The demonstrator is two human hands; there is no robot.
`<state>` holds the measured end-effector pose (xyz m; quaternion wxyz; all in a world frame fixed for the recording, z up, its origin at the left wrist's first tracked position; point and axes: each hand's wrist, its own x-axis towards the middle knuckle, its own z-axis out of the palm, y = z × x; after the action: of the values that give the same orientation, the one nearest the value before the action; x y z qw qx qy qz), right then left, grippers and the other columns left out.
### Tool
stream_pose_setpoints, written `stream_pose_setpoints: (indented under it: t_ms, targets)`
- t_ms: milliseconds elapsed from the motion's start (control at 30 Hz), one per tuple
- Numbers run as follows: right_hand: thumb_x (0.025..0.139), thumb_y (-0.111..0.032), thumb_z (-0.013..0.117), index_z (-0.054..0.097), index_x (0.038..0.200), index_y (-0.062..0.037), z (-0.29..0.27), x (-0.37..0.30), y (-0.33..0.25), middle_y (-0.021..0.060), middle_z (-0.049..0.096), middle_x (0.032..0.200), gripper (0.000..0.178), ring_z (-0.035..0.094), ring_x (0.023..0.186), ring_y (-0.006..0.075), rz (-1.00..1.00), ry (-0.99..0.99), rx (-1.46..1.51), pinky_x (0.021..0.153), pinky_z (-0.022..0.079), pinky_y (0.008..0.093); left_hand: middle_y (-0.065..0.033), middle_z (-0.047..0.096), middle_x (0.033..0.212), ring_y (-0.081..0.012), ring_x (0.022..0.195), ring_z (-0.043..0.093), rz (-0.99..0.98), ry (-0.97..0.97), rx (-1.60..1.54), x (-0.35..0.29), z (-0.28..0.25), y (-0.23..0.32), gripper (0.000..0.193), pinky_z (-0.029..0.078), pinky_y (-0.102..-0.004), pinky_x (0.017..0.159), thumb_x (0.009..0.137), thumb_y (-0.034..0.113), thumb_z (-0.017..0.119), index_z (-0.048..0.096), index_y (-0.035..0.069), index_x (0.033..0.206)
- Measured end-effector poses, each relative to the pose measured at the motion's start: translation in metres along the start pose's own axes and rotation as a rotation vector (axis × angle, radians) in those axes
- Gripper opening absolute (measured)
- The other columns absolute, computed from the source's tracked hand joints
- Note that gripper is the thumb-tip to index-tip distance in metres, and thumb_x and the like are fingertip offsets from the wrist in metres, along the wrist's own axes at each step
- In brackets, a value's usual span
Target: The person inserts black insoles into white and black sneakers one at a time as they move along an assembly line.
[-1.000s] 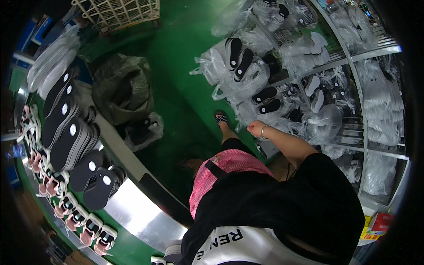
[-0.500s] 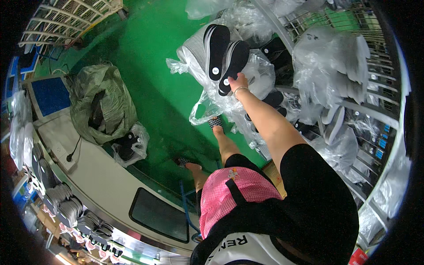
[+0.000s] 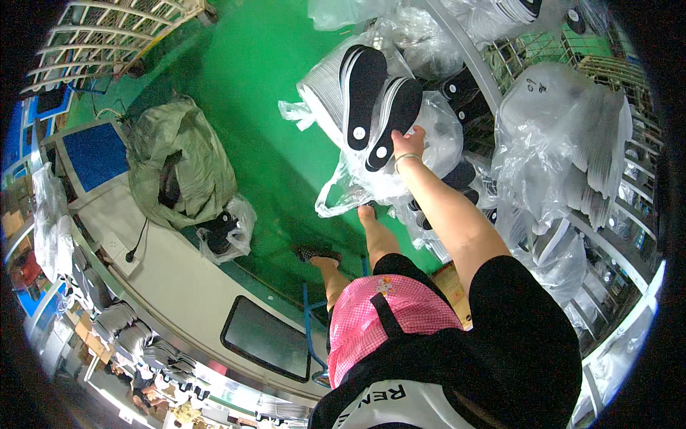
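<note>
My right hand (image 3: 409,143) reaches out to the heel half of a stack of black-topped insoles (image 3: 397,107), fingers closed on its edge. A round white sticker sits on the heel of the top insole. Beside it on the left lies a second stack of black insoles (image 3: 362,86), also with a white sticker. Both stacks lie against a clear plastic bag (image 3: 325,84) packed with more grey-white layers. The bag's loose handle (image 3: 331,196) hangs down toward my foot. My left hand is out of view.
A metal rack (image 3: 607,222) with bagged insoles (image 3: 554,121) runs along the right. On the left stand a pale machine table (image 3: 179,275) and a large greenish sack (image 3: 193,154). A wheeled rack (image 3: 136,32) is at the far left; a blue metal frame (image 3: 309,322) is near my legs.
The view has shifted a little, so the scene sits lower and further right. My right hand stays at the same insole stack, its grip looking much the same.
</note>
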<state>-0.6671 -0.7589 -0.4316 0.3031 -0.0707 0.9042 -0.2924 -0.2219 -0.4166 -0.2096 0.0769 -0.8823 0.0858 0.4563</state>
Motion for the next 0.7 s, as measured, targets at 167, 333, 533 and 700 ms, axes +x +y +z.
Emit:
stream_pose_setpoints:
  t_ms: [167,333,533,700]
  targets:
    - [0.057,-0.030,0.075,0.037,0.112,-0.0044,0.014,-0.015,-0.047,0.0212,0.047,0.108,0.072,0.050,0.097,0.0347,0.171,0.064,-0.306,0.083,0.041,0.0381,-0.0118,0.058,0.081,-0.0189,0.073,0.054,-0.025,-0.004,-0.005,-0.006,0.004,0.000,0.022,0.042,-0.0293,0.068,0.079,0.020,0.052,0.054,0.001,0.091]
    - [0.058,-0.029,0.073,0.035,0.114,-0.0075,0.003,-0.007,-0.046,0.0215,0.050,0.106,0.071,0.052,0.096,0.0358,0.292,0.028,-0.304,0.083,0.042,0.0382,-0.0129,0.058,0.081,-0.0201,0.074,0.054,-0.030,-0.009,-0.019,-0.011,0.005,-0.003,0.023,0.042,-0.0305,0.069,0.079,0.020,0.052,0.054,0.001,0.091]
    - [0.057,-0.026,0.066,0.043,0.104,0.0012,0.006,-0.011,-0.039,0.0224,0.053,0.093,0.059,0.051,0.088,0.0358,-0.135,0.134,0.152,0.079,0.041,0.0397,-0.0142,0.058,0.082,-0.0216,0.075,0.055,-0.053,-0.015,-0.037,-0.014,0.009,-0.010,0.024,0.043,-0.0320,0.070,0.078,0.020,0.052,0.054,0.000,0.091]
    - [0.058,-0.030,0.068,0.028,0.121,-0.0051,0.031,-0.033,-0.086,0.0252,0.033,0.116,0.078,0.044,0.100,0.0386,-0.083,-0.101,-0.117,0.086,0.038,0.0399,-0.0153,0.058,0.083,-0.0228,0.076,0.055,-0.068,-0.020,-0.047,-0.023,0.012,-0.021,0.025,0.043,-0.0332,0.070,0.077,0.020,0.052,0.054,0.000,0.091]
